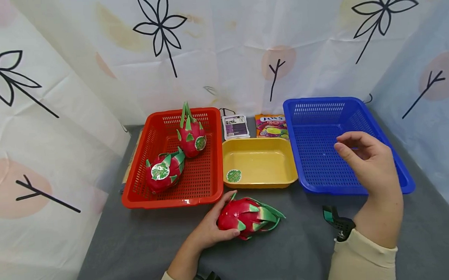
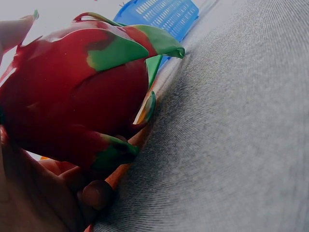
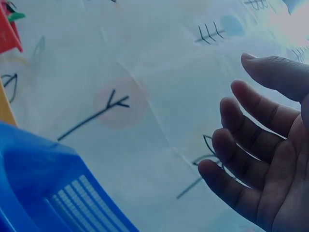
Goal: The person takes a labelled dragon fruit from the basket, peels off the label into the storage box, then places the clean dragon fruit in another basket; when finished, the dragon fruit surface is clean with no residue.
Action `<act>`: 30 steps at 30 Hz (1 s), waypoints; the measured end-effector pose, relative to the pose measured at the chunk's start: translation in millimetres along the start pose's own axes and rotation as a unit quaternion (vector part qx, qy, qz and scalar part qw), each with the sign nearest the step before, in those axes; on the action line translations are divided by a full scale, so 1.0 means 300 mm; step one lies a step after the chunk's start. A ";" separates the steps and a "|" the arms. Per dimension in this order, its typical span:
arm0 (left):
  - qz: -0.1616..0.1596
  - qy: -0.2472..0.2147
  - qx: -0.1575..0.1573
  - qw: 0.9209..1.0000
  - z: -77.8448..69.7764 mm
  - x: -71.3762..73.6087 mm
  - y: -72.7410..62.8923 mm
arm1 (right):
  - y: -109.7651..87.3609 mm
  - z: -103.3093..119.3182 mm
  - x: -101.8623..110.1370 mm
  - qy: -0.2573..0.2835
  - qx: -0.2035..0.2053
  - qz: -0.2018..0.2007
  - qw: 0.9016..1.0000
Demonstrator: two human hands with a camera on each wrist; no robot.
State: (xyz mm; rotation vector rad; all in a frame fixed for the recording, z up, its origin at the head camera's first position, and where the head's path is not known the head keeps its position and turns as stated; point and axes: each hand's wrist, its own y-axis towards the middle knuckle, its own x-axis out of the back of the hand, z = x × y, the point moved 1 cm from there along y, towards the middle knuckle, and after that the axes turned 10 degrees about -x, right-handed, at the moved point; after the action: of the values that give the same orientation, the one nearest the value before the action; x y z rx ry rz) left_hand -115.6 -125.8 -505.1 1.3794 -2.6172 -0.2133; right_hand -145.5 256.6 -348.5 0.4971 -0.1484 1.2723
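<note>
My left hand [image 1: 215,227] grips a red dragon fruit [image 1: 244,217] with green leaf tips, thumb on the near side and fingers round its left end. The fruit is low over the grey cloth in front of the yellow tray [image 1: 266,185], its long leaves pointing right. Close up in the left wrist view, the same dragon fruit [image 2: 72,92] hides part of the hand. Over the blue basket [image 1: 318,188], my right hand [image 1: 372,162] is raised with loosely bent fingers. Nothing shows between the fingers of that right hand [image 3: 270,154] in the right wrist view.
Two dragon fruits, one upright [image 1: 191,137] and one lying [image 1: 165,172], each with a round green-and-white sticker, sit in the red basket [image 1: 174,200]. A similar sticker [image 1: 234,176] is in the yellow tray. Behind it lie a white packet [image 1: 235,126] and a candy bag [image 1: 271,126].
</note>
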 end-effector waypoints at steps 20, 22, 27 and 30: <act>0.002 -0.048 0.012 0.999 -0.009 -0.005 -0.001 | -0.024 -0.226 0.230 -0.070 -0.279 -0.175 0.942; 0.006 -0.052 0.016 0.998 -0.013 -0.009 -0.001 | -0.028 -0.255 0.238 -0.094 -0.295 -0.190 0.932; 0.025 -0.061 0.010 0.998 -0.010 -0.021 -0.002 | -0.028 -0.323 0.251 -0.110 -0.282 -0.179 0.936; 0.029 -0.076 0.002 0.997 -0.005 -0.026 -0.003 | -0.026 -0.357 0.256 -0.085 -0.280 -0.160 0.943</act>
State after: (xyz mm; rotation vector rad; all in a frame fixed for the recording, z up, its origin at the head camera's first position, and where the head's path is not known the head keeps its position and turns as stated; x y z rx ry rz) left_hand -110.2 -119.8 -504.6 1.3353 -2.7779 -0.3186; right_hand -132.7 368.9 -416.7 0.1267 -0.5364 0.8147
